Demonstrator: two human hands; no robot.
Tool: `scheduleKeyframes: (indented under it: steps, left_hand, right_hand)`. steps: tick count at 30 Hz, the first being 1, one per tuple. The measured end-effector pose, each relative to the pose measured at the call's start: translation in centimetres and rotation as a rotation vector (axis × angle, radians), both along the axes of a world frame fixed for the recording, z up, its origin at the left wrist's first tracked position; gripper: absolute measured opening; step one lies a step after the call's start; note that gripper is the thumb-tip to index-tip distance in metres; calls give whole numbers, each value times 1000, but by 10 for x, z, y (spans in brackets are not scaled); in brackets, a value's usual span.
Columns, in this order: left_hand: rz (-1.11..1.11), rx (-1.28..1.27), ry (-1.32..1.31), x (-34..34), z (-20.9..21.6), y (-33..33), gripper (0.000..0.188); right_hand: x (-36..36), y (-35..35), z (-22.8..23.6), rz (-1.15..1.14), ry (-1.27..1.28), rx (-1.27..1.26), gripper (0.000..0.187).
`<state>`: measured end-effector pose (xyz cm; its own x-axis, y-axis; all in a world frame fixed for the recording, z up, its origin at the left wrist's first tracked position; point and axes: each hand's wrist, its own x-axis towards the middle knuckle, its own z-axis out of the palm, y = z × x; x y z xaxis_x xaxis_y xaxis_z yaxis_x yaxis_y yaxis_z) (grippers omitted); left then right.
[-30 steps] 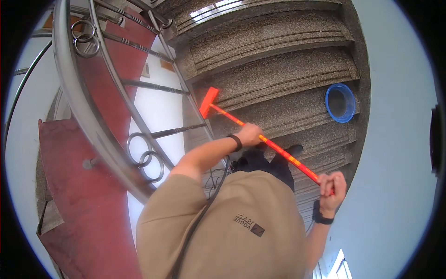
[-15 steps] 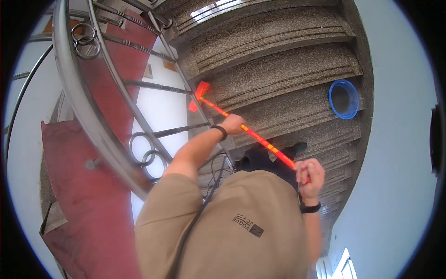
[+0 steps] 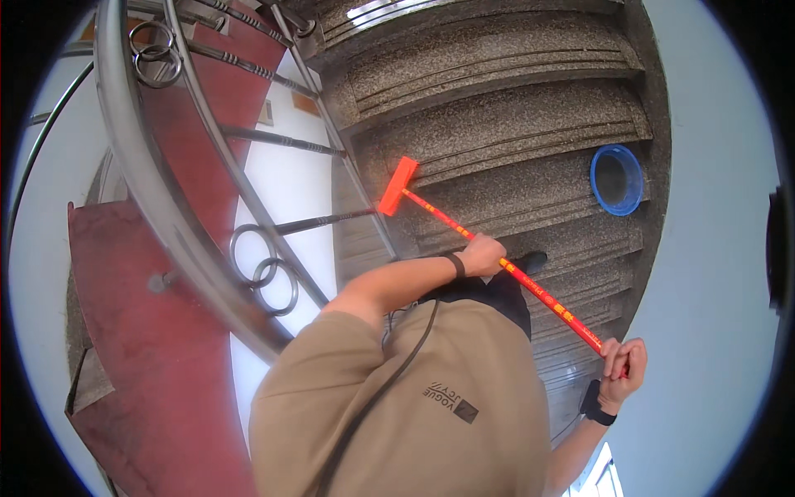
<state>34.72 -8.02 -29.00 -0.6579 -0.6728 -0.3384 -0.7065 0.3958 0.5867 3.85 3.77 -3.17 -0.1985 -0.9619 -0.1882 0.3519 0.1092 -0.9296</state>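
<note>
- And here the long-handled brush (image 3: 548, 301) is held in both hands, its red shaft slanted across the stairs (image 3: 513, 108).
- Part-way along, the shaft is gripped by the left hand (image 3: 483, 255), fingers curled tightly over it.
- Out at the end of the shaft, the grip is completed by the right hand (image 3: 623, 369), its fingers folded around the tip.
- The orange-red brush head (image 3: 398, 186) is held at the railing-side edge of the stairs, close to the metal railing (image 3: 132, 157); whether the stone is being pressed cannot be told.
- Over at the opposite, wall-side edge, the blue basin (image 3: 638, 176) is set on a step, well apart from the brush and touched by neither hand.
- So how far along? The work is judged to be under way, brush out and in use.
- No step can be called finished: dark, mottled stone is shown throughout, and steps are seen above and below the brush head, so what is left cannot be counted.
</note>
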Motion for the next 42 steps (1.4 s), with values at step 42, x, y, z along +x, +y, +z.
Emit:
scheduleKeyframes:
  steps: [42]
  left_hand:
    - [108, -76, -22, 144, -42, -30, 17]
  right_hand:
    - [110, -36, -35, 178, -101, 43, 30]
